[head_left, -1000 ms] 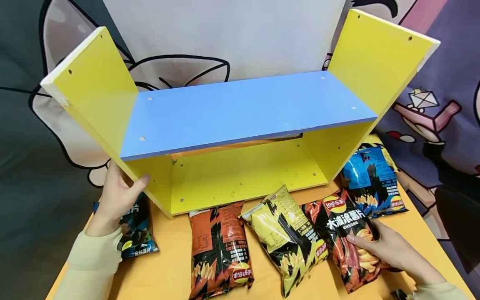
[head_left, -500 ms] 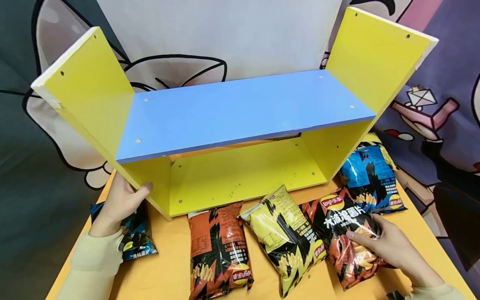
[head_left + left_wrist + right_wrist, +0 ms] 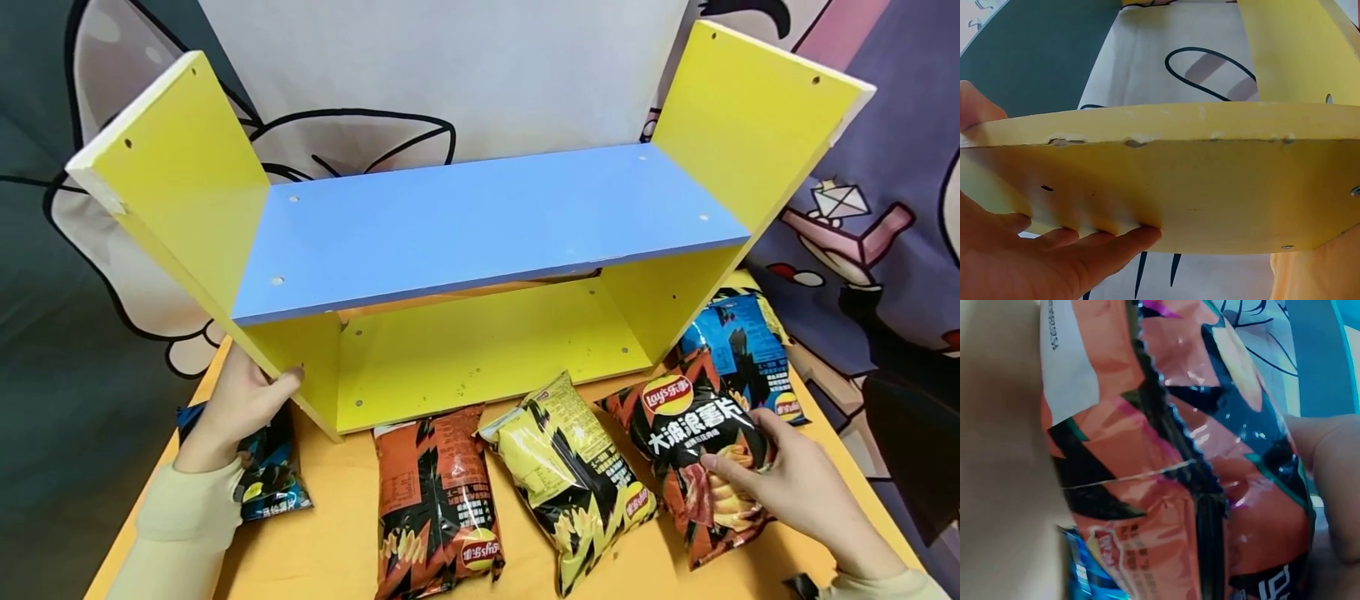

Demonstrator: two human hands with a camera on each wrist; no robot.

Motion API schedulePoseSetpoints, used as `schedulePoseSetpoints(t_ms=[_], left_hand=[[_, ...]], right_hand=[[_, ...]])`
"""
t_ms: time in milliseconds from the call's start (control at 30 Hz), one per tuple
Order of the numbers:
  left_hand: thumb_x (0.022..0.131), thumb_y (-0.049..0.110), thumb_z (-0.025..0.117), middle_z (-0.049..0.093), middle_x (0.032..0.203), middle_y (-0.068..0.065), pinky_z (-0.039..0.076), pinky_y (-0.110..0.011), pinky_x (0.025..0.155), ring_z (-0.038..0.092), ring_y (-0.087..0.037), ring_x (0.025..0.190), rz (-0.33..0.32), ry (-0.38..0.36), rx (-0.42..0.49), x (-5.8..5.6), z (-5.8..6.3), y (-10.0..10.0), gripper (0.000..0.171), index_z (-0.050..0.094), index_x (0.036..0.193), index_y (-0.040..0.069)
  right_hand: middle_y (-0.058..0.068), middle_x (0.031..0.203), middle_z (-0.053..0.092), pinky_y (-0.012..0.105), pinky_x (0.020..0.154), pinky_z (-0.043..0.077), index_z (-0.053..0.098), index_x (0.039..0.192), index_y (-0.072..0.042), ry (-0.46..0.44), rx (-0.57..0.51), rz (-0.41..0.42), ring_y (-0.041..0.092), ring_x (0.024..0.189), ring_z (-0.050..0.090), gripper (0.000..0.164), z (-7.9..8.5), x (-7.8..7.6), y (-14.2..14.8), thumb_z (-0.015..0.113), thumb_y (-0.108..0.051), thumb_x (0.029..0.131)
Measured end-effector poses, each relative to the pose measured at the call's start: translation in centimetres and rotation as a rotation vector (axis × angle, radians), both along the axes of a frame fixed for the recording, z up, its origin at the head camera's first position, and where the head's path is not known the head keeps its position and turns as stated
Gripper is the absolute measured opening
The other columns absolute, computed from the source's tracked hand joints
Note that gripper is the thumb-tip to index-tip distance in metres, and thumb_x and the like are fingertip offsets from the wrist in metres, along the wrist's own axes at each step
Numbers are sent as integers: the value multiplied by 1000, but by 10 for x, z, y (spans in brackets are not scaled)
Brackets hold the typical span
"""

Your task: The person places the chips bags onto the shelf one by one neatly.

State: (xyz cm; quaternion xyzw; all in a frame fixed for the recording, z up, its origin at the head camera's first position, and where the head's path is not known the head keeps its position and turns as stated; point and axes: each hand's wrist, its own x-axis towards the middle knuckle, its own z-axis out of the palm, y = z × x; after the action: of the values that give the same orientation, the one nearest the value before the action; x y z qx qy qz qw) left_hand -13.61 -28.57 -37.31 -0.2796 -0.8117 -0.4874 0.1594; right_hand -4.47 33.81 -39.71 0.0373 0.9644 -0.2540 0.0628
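Note:
A yellow shelf unit with a blue middle board (image 3: 487, 225) stands on the table. My left hand (image 3: 232, 408) grips the lower part of its left side panel (image 3: 183, 183), thumb on the inner face. In the left wrist view the fingers (image 3: 1129, 244) spread along the panel's outer face. My right hand (image 3: 802, 483) holds a red and black bag of potato chips (image 3: 697, 442) by its right side, thumb on the printed front. The right wrist view shows the chip bag's seamed back (image 3: 1141, 456) close up, with part of the hand (image 3: 1329, 469) at its right edge.
An orange chip bag (image 3: 435, 492) and a yellow one (image 3: 570, 483) lie before the shelf. A blue chip bag (image 3: 738, 350) lies at the right, overlapping another yellow bag. Under my left forearm is a dark blue bag (image 3: 273, 467). A printed curtain (image 3: 465, 75) hangs behind.
My right hand has raised the red and black chip bag a little and tilted its front up. My left hand has shifted slightly lower on the side panel and keeps its grip.

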Motion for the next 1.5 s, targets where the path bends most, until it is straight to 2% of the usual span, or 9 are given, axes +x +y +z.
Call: schedulePoseSetpoints(t_ms=[167, 267, 500, 700, 867, 1000, 1167, 1400, 1500], left_hand=[[79, -23, 54, 55, 101, -15, 40, -24, 67, 52, -11, 79, 1, 2, -6, 1, -2, 0, 56, 47, 132, -9], [80, -23, 52, 54, 95, -12, 39, -24, 66, 51, -11, 75, -10, 2, -4, 1, -3, 0, 51, 49, 129, -9], [82, -23, 50, 55, 99, -15, 41, -24, 66, 53, -12, 77, -22, -4, -18, 1, 0, 0, 52, 48, 132, -8], [83, -23, 49, 58, 109, -16, 41, -23, 68, 54, -17, 83, -41, -11, -3, 0, 0, 1, 54, 46, 135, -10], [82, -23, 49, 57, 111, -16, 41, -23, 68, 54, -17, 83, -43, -14, 5, 0, -1, 1, 58, 44, 138, -10], [83, -23, 48, 58, 114, -11, 41, -23, 67, 55, -17, 84, -41, -21, 4, 1, -1, -1, 58, 44, 139, -10], [83, -23, 48, 59, 120, 0, 40, -23, 67, 55, -17, 87, -26, -24, -8, 2, 0, -2, 59, 44, 140, -9], [85, -22, 48, 59, 114, -8, 40, -24, 67, 54, -16, 84, -18, -31, -19, 2, 1, 0, 55, 47, 137, -5], [85, -22, 49, 59, 112, -9, 41, -24, 67, 54, -16, 82, 10, -25, -12, 26, -16, 10, 54, 48, 136, -5]], right_hand=[[3, 64, 47, 28, 45, 30, 56, 132, -1, 290, 23, 24, 8, 45, 37, 71, 16, 3, -2, 90, -36, 79], [-3, 59, 41, 26, 44, 25, 60, 117, -10, 440, 13, 47, 4, 43, 32, 60, 29, 1, -1, 95, -27, 72], [-17, 70, 51, 17, 48, 28, 67, 116, -6, 688, -53, 106, -5, 50, 38, 71, 57, -3, 1, 98, 0, 53], [-31, 89, 61, 7, 56, 40, 65, 121, 0, 711, -155, 87, -13, 61, 53, 74, 79, -4, -2, 92, 15, 54], [-27, 98, 67, 4, 66, 45, 64, 128, 1, 743, -245, 102, -13, 71, 61, 74, 95, -5, -8, 86, 21, 60], [-19, 89, 70, 9, 59, 44, 63, 131, -4, 750, -330, 125, -6, 62, 61, 72, 111, -10, -16, 80, 24, 67], [-13, 90, 74, 10, 60, 50, 64, 125, -8, 732, -411, 57, -3, 67, 67, 59, 140, -26, -32, 77, 21, 75], [9, 92, 75, 15, 62, 54, 68, 115, 9, 796, -933, 46, 10, 73, 69, 42, 170, -62, -54, 77, 18, 75], [11, 93, 75, 17, 60, 55, 67, 117, 9, 782, -998, 87, 12, 71, 70, 43, 171, -64, -57, 79, 15, 77]])
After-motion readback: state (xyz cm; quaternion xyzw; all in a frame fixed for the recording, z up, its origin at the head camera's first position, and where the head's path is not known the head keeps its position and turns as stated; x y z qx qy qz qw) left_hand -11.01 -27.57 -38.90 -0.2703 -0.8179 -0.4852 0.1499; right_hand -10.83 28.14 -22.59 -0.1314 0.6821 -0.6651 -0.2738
